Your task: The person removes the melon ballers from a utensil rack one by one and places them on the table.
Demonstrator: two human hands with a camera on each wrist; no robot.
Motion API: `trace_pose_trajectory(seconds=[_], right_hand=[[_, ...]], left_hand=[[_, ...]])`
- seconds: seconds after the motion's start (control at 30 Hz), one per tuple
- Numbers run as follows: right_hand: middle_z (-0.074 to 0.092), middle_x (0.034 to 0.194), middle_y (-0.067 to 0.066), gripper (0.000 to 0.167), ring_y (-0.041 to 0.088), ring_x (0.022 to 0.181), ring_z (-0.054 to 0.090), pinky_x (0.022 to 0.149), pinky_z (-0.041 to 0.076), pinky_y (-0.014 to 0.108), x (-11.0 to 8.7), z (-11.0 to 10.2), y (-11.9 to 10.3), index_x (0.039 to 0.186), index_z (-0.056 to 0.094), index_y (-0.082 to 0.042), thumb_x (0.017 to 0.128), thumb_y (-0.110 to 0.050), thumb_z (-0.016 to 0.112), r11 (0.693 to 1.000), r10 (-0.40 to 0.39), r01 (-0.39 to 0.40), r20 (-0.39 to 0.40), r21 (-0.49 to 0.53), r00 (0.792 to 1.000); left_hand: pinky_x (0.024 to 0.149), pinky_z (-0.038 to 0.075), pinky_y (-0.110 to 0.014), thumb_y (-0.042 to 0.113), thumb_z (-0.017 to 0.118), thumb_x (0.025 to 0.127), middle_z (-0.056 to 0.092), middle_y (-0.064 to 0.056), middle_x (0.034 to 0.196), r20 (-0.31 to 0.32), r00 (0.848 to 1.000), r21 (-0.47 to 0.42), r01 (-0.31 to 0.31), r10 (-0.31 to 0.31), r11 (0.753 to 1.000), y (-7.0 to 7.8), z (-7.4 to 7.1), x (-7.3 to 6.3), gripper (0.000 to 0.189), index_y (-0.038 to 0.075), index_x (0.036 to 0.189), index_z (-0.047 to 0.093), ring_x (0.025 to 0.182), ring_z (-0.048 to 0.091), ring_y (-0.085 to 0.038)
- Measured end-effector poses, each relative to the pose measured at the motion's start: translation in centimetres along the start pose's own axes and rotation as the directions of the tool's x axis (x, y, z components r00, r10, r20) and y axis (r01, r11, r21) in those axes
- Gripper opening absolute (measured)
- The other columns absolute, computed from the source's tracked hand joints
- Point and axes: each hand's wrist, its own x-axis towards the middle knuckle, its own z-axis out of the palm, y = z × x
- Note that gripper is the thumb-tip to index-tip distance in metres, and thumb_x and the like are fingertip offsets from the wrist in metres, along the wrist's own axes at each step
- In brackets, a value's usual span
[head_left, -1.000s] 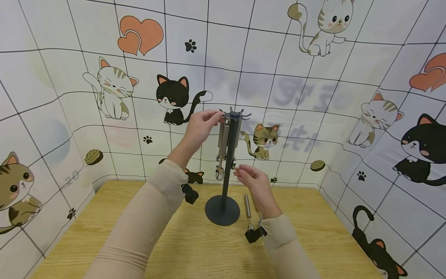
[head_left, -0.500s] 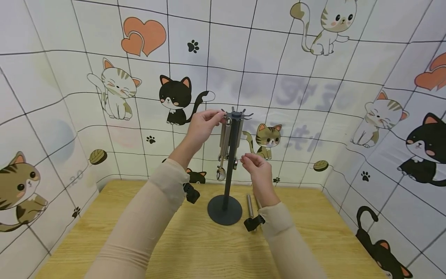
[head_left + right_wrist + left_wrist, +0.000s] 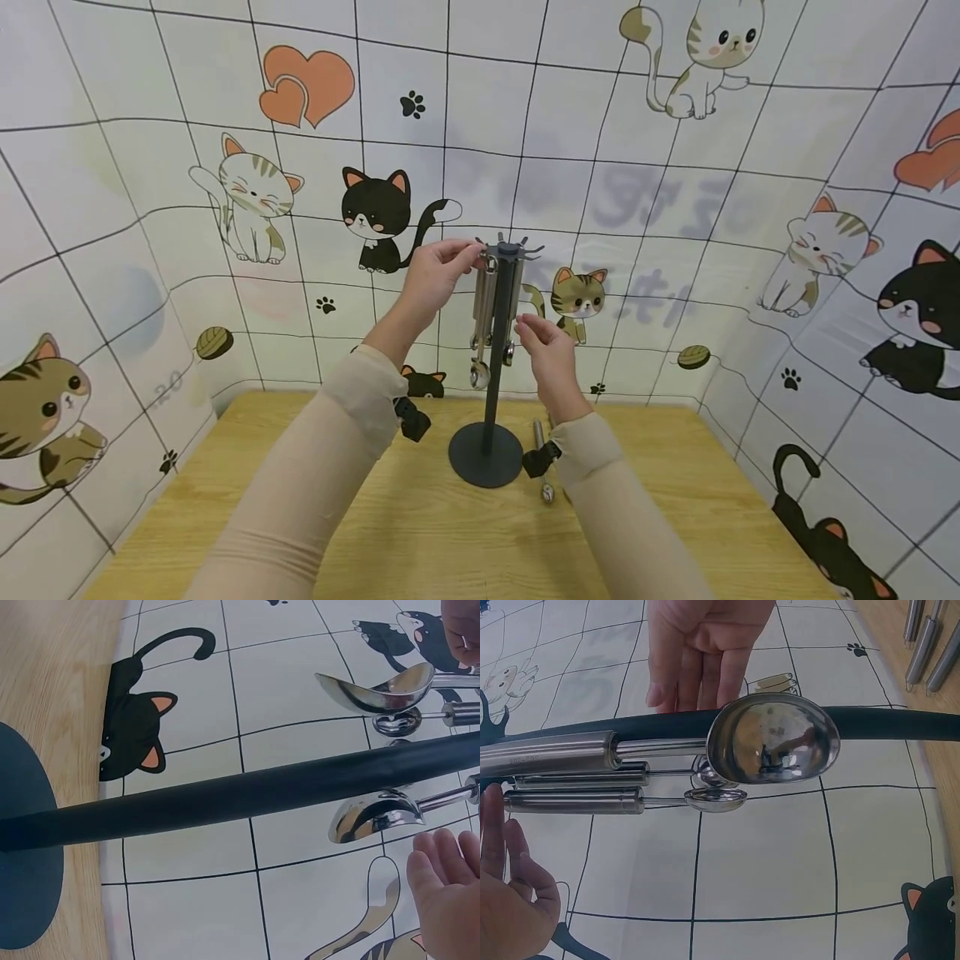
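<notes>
A dark utensil stand (image 3: pixel 492 396) rises from a round base on the wooden table, with several steel utensils hanging from its hooks. My left hand (image 3: pixel 437 271) is at its top left, thumb and fingertips pinching a hook end beside a hanging handle. The largest hanging scoop (image 3: pixel 776 742) has a deep oval bowl; smaller round-bowled spoons (image 3: pixel 718 799) hang behind it in the left wrist view. My right hand (image 3: pixel 553 358) is right of the pole, fingers loosely bent and holding nothing. In the right wrist view its fingertips (image 3: pixel 424 859) are just below another scoop (image 3: pixel 379 817), apart from it.
More steel-handled utensils (image 3: pixel 538 433) lie on the table (image 3: pixel 420 517) to the right of the base, partly covered by my right wrist and sleeve. A cat-patterned cloth (image 3: pixel 637 208) hangs behind and at both sides of the table.
My right hand has risen alongside the stand, from near the hanging scoop's bowl to slightly above it. The left hand stays at the top of the stand.
</notes>
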Motion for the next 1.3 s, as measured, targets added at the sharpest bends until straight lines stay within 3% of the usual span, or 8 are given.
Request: trace_pose_trajectory(seconds=[0.3, 0.6, 0.93, 1.3], right_hand=[[0.066, 0.128, 0.012, 0.032, 0.024, 0.117, 0.062, 0.103, 0.048, 0.034, 0.57, 0.42, 0.25, 0.132, 0.065, -0.004, 0.102, -0.016, 0.062, 0.997, -0.039, 0.041, 0.029, -0.061, 0.999], [0.06, 0.137, 0.018, 0.038, 0.027, 0.124, 0.059, 0.105, 0.046, 0.034, 0.8, 0.43, 0.17, 0.142, 0.056, -0.001, 0.105, -0.008, 0.056, 0.999, -0.008, 0.011, 0.079, -0.035, 0.997], [0.064, 0.131, 0.016, 0.037, 0.026, 0.123, 0.059, 0.105, 0.046, 0.036, 0.84, 0.67, -0.05, 0.14, 0.059, -0.003, 0.104, -0.012, 0.059, 0.997, -0.01, 0.016, 0.071, -0.076, 0.997], [0.059, 0.138, 0.016, 0.043, 0.026, 0.127, 0.058, 0.106, 0.045, 0.039, 0.69, 0.51, -0.25, 0.146, 0.054, -0.007, 0.105, -0.014, 0.059, 0.998, -0.013, 0.018, 0.076, -0.068, 0.997]], left_hand=[[0.098, 0.042, -0.043, 0.04, 0.066, 0.1, 0.073, -0.003, 0.1, 0.004, 1.0, -0.004, 0.001, -0.001, 1.0, -0.04, 0.19, -0.02, 0.033, 0.015, 0.121, 0.073, 0.11, 0.058, -0.032], [0.096, 0.042, -0.042, 0.04, 0.065, 0.1, 0.073, -0.002, 0.101, 0.01, 1.0, -0.008, 0.015, -0.015, 1.0, -0.01, 0.28, 0.04, 0.033, 0.015, 0.121, 0.073, 0.109, 0.059, -0.029], [0.092, 0.041, -0.039, 0.038, 0.064, 0.101, 0.073, -0.002, 0.099, 0.005, 1.0, -0.005, 0.01, -0.01, 1.0, 0.06, 0.24, -0.16, 0.031, 0.015, 0.121, 0.073, 0.107, 0.058, -0.028], [0.092, 0.042, -0.039, 0.038, 0.064, 0.101, 0.073, -0.002, 0.099, 0.003, 1.0, 0.021, 0.008, -0.008, 1.0, 0.16, 0.08, -0.25, 0.031, 0.015, 0.121, 0.073, 0.103, 0.059, -0.023]])
